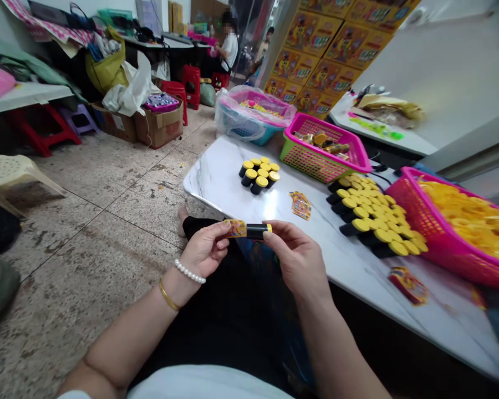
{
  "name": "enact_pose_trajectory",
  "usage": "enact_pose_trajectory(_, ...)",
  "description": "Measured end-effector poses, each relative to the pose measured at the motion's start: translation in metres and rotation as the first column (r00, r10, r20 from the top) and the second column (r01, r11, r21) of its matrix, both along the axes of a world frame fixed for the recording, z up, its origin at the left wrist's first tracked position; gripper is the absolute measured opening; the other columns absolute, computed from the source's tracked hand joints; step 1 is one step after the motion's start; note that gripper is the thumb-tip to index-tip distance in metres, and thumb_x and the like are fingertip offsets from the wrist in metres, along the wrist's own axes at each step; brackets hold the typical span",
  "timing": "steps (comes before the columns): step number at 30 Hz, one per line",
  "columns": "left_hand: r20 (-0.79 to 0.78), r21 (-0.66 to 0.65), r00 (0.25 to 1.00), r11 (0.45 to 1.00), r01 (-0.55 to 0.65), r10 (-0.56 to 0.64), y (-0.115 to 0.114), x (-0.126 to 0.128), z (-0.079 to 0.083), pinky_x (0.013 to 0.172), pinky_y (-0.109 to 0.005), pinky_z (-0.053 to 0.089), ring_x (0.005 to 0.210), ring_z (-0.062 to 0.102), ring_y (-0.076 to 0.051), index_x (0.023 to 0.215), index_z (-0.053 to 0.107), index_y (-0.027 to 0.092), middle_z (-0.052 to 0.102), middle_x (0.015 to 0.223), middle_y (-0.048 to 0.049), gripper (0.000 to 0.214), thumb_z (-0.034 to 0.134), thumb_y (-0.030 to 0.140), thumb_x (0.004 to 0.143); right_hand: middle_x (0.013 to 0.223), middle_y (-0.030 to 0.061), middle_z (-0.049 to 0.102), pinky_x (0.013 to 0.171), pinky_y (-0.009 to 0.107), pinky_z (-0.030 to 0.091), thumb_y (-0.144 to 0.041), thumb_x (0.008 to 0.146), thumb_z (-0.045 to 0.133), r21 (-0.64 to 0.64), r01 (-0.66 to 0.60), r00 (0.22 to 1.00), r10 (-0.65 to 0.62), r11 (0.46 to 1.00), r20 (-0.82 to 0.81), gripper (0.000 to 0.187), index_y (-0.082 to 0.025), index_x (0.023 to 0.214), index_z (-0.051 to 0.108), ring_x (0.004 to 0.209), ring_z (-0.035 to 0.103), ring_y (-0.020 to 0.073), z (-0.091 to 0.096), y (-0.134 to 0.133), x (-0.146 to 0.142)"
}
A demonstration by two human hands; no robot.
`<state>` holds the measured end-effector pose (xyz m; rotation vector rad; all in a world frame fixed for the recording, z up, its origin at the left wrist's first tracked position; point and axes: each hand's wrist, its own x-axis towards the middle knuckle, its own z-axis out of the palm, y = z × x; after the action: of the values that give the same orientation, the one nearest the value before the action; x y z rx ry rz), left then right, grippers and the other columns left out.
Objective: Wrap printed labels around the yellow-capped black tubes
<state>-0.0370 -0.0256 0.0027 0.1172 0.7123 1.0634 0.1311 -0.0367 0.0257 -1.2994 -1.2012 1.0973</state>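
Between my hands, over my lap, lies a small black tube (256, 231) with a yellow cap, held level. My right hand (300, 252) pinches its capped end between thumb and fingers. At the tube's other end, my left hand (205, 244) pinches a printed yellow-orange label (235, 228), which meets the black side of the tube. How far the label is stuck on, I cannot tell. On the white marble-patterned table (216, 177) stands a small group of capped tubes (261, 173). Closer to my right hand lie a few loose labels (300, 205).
A large block of yellow-capped tubes (374, 213) stands at right, beside a pink basket (453, 235) of yellow pieces. A label stack (408, 285) lies nearer. Behind are a pink-and-green basket (324, 160) and a plastic-lined basket (249, 119). A person (228, 47) sits far back.
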Motion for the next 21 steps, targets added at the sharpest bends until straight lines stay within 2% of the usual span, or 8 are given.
enact_pose_trajectory(3,-0.021,0.026,1.000,1.000,0.001,-0.001,-0.003,0.001,0.000,0.030,-0.008,0.018,0.037,0.038,0.002,0.083,0.068,0.004,0.061,0.069,-0.0005,0.004,0.066,0.008,0.082,0.080,0.0024,0.072,0.065,0.026,0.053,-0.043,0.072,0.081,0.015,-0.008,0.997,0.007,1.000,0.079,0.032,-0.019,0.092,0.072,0.072,0.064,0.0140,0.006,-0.004,-0.002)
enact_pose_trajectory(6,-0.043,0.059,0.999,0.998,0.007,-0.005,-0.006,0.002,-0.002,0.031,-0.008,0.019,0.037,0.039,0.002,0.081,0.068,0.005,0.061,0.070,-0.0008,0.008,0.071,0.012,0.079,0.085,0.0051,0.074,0.061,0.025,0.052,-0.046,0.074,0.078,0.005,-0.004,0.996,0.004,1.000,0.094,0.035,-0.018,0.093,0.070,0.071,0.065,0.0149,0.010,-0.009,-0.005)
enact_pose_trajectory(9,-0.125,0.109,0.992,0.993,0.042,-0.028,-0.008,0.002,-0.006,0.031,-0.008,0.019,0.038,0.041,0.001,0.079,0.069,0.006,0.060,0.066,-0.0005,0.012,0.075,0.016,0.075,0.095,0.0074,0.075,0.070,0.027,0.057,-0.048,0.075,0.077,0.019,0.028,0.998,-0.029,0.999,0.054,0.037,-0.018,0.094,0.068,0.082,0.069,0.0172,0.009,-0.010,-0.007)
enact_pose_trajectory(12,-0.179,0.131,0.984,0.991,0.031,-0.007,-0.008,0.001,-0.008,0.032,-0.008,0.018,0.038,0.042,0.000,0.078,0.069,0.007,0.058,0.062,0.0006,0.014,0.078,0.017,0.073,0.091,0.0063,0.075,0.077,0.030,0.059,-0.051,0.074,0.078,-0.007,0.036,0.999,-0.036,0.999,-0.001,0.040,-0.018,0.092,0.067,0.082,0.071,0.0181,0.005,-0.008,-0.011)
enact_pose_trajectory(17,-0.029,0.050,0.999,0.999,0.023,-0.021,-0.007,0.000,-0.003,0.031,-0.009,0.018,0.037,0.037,0.002,0.080,0.067,0.007,0.061,0.067,0.0000,0.008,0.072,0.013,0.078,0.074,0.0012,0.073,0.070,0.035,0.062,-0.057,0.073,0.077,-0.068,-0.006,0.993,-0.002,0.998,-0.117,0.043,-0.021,0.090,0.061,0.069,0.071,0.0192,-0.006,-0.010,-0.018)
enact_pose_trajectory(19,0.000,0.003,1.000,1.000,0.019,-0.019,-0.007,0.001,-0.003,0.031,-0.009,0.018,0.036,0.035,0.002,0.080,0.066,0.007,0.061,0.067,-0.0003,0.007,0.068,0.013,0.081,0.070,0.0002,0.071,0.067,0.034,0.061,-0.055,0.076,0.075,-0.032,0.020,0.998,-0.022,0.999,-0.065,0.040,-0.022,0.091,0.060,0.067,0.070,0.0190,-0.010,-0.013,-0.018)
enact_pose_trajectory(21,0.004,-0.033,1.000,0.999,0.024,-0.024,-0.007,0.002,-0.006,0.031,-0.010,0.018,0.036,0.034,0.002,0.080,0.065,0.007,0.062,0.069,-0.0014,0.008,0.067,0.014,0.083,0.070,0.0006,0.070,0.065,0.032,0.059,-0.051,0.079,0.074,0.038,0.079,0.995,-0.081,0.996,0.066,0.034,-0.022,0.091,0.060,0.064,0.068,0.0177,-0.012,-0.016,-0.017)
